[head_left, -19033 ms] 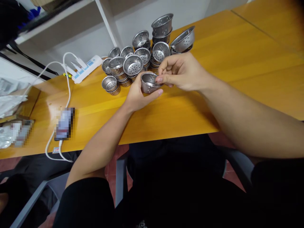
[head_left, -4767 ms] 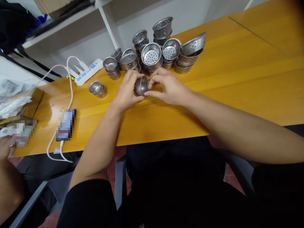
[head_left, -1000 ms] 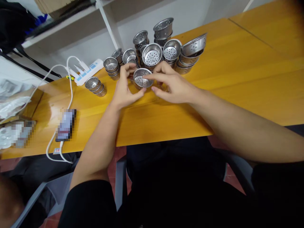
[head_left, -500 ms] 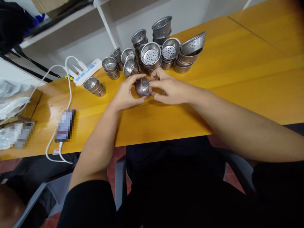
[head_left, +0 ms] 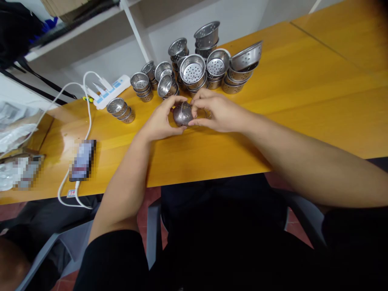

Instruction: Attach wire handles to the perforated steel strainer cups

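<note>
A round, perforated metal tea infuser ball (head_left: 181,115) with a seam across it is held between my hands, low over the wooden table (head_left: 194,155). My left hand (head_left: 159,120) curves around its left side, thumb at the near edge and fingers at the far edge. Thumb and bent fingers of my right hand (head_left: 214,111) pinch the ball's right side and partly cover it. A thin loop, perhaps chain or wire, shows beside the right fingers. Just beyond my hands stand stacked perforated metal cups (head_left: 192,72), some tilted.
To the left, a small leaning stack of metal cups (head_left: 120,110) is near a white power strip (head_left: 112,92). A phone (head_left: 82,161) lies on the table with a white cable (head_left: 89,121). Plastic bags (head_left: 15,121) fill the far left; a person sits at lower left.
The ball has turned slightly in my hands, and its seam sits at a different angle. My right fingers have shifted a little on it. The cups stay where they were.
</note>
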The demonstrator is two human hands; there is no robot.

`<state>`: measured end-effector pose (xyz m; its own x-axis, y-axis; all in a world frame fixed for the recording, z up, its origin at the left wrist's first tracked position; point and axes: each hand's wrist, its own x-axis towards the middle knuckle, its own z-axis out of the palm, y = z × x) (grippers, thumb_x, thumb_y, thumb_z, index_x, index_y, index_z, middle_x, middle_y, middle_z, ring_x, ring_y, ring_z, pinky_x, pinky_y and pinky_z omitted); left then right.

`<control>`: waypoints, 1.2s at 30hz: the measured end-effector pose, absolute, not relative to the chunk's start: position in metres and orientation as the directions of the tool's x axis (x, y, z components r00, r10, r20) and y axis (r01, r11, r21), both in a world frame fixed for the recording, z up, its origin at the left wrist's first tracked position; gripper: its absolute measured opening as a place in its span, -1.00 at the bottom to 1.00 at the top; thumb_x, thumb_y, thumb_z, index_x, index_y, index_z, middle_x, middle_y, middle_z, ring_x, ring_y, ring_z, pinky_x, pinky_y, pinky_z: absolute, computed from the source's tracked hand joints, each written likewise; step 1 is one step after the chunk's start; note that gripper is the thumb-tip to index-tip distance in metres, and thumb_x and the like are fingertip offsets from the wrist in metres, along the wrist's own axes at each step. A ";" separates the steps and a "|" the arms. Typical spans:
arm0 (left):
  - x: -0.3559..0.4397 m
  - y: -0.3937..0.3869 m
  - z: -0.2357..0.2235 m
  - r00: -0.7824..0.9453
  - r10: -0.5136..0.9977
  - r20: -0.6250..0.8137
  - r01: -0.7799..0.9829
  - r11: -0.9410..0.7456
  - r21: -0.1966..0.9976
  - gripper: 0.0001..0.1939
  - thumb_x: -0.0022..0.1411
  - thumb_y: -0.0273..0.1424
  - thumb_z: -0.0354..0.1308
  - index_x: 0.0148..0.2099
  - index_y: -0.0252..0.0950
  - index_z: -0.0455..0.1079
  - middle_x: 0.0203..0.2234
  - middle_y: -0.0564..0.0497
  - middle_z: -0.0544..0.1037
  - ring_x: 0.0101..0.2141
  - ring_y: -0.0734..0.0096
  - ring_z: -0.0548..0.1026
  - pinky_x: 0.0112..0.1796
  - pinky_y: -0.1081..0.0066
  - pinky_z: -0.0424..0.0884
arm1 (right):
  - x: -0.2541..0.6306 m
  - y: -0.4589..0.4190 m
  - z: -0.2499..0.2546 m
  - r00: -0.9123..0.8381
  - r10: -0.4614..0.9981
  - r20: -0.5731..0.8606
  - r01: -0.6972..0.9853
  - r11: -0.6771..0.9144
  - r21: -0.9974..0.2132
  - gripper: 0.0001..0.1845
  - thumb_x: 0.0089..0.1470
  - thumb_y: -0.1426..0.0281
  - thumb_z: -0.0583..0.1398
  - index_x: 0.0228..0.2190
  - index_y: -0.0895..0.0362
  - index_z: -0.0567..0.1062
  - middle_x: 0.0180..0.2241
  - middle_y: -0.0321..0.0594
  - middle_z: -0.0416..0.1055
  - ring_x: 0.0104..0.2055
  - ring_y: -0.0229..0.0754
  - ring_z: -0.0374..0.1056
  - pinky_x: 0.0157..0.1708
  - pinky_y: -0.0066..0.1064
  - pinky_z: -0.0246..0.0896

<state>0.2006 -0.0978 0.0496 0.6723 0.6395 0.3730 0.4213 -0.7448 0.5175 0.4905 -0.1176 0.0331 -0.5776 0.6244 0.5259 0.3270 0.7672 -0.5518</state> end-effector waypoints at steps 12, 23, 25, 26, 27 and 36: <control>0.173 -0.101 0.070 0.618 0.758 0.208 0.588 -0.622 0.517 -0.18 0.16 -0.17 0.52 0.44 -0.22 0.58 0.33 -0.18 0.69 0.25 -0.10 0.71 0.35 -0.06 0.66 | 0.494 -0.109 0.025 -0.457 0.754 0.472 0.444 0.653 -0.614 -0.49 0.38 -0.14 0.53 -0.14 0.02 0.65 0.10 0.00 0.53 0.18 0.27 0.50 0.34 0.21 0.41; 0.103 -0.049 0.039 0.228 0.943 0.240 0.663 -0.332 0.671 -0.02 0.02 -0.14 0.62 0.41 -0.28 0.39 0.33 -0.34 0.69 0.29 -0.20 0.72 0.42 -0.18 0.68 | 0.504 -0.102 0.025 -0.549 0.758 0.352 0.478 0.630 -0.612 -0.54 0.33 -0.12 0.48 -0.19 0.00 0.63 0.06 0.00 0.54 0.15 0.26 0.53 0.35 0.19 0.42; 0.101 -0.046 0.038 0.169 0.955 0.242 0.716 -0.288 0.636 -0.16 0.04 -0.21 0.59 0.32 -0.28 0.44 0.27 -0.33 0.71 0.25 -0.24 0.74 0.42 -0.25 0.67 | 0.504 -0.102 0.025 -0.555 0.757 0.344 0.475 0.628 -0.616 -0.53 0.32 -0.13 0.47 -0.20 0.00 0.62 0.05 0.01 0.54 0.15 0.26 0.52 0.35 0.20 0.42; 0.101 -0.046 0.039 0.137 0.962 0.236 0.746 -0.257 0.614 -0.24 0.05 -0.23 0.58 0.26 -0.28 0.47 0.20 -0.31 0.73 0.21 -0.26 0.75 0.40 -0.30 0.68 | 0.504 -0.102 0.026 -0.557 0.758 0.340 0.477 0.626 -0.617 -0.53 0.32 -0.13 0.47 -0.20 0.00 0.62 0.04 0.01 0.54 0.15 0.26 0.52 0.35 0.20 0.41; 0.102 -0.047 0.041 0.098 0.969 0.229 0.776 -0.218 0.592 -0.31 0.05 -0.24 0.59 0.19 -0.27 0.49 0.13 -0.29 0.74 0.17 -0.28 0.76 0.38 -0.35 0.69 | 0.505 -0.103 0.026 -0.558 0.760 0.333 0.480 0.623 -0.618 -0.53 0.32 -0.13 0.47 -0.20 0.00 0.62 0.04 0.01 0.54 0.15 0.25 0.52 0.35 0.19 0.41; 0.102 -0.058 0.060 -0.205 0.966 0.159 0.896 0.120 0.427 -0.59 0.17 -0.29 0.59 -0.06 -0.27 0.50 -0.05 -0.26 0.74 0.09 -0.27 0.77 0.32 -0.32 0.70 | 0.507 -0.100 0.023 -0.565 0.785 0.255 0.549 0.588 -0.594 -0.55 0.30 -0.11 0.45 -0.19 0.00 0.61 0.02 0.01 0.53 0.07 0.19 0.50 0.26 0.12 0.45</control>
<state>0.1018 -0.0578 0.0595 -0.2051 0.9658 0.1585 0.8961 0.1202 0.4272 0.5070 -0.0997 0.0230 -0.5649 0.7848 0.2549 0.5489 0.5880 -0.5941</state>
